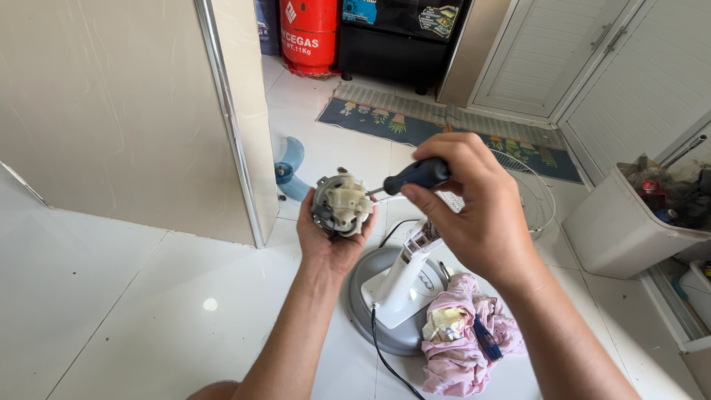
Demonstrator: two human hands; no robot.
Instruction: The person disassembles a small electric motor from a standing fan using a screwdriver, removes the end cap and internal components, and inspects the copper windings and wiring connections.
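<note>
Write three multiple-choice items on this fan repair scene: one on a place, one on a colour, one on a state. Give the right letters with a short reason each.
1. Where does the crumpled pink cloth lie?
A. on the white tiled floor, against the fan's round grey base
B. inside the white bin
C. on the patterned rug

2. What colour is the screwdriver's handle?
A. yellow
B. dark blue and black
C. red

3. How is the small grey and cream fan motor held?
A. lying on the floor
B. fixed on the stand
C. gripped in the left hand

Answers: 1 A, the cloth overlaps the base's edge. 2 B, dark handle in the right hand. 3 C, fingers wrap it, clear of the floor.
</note>
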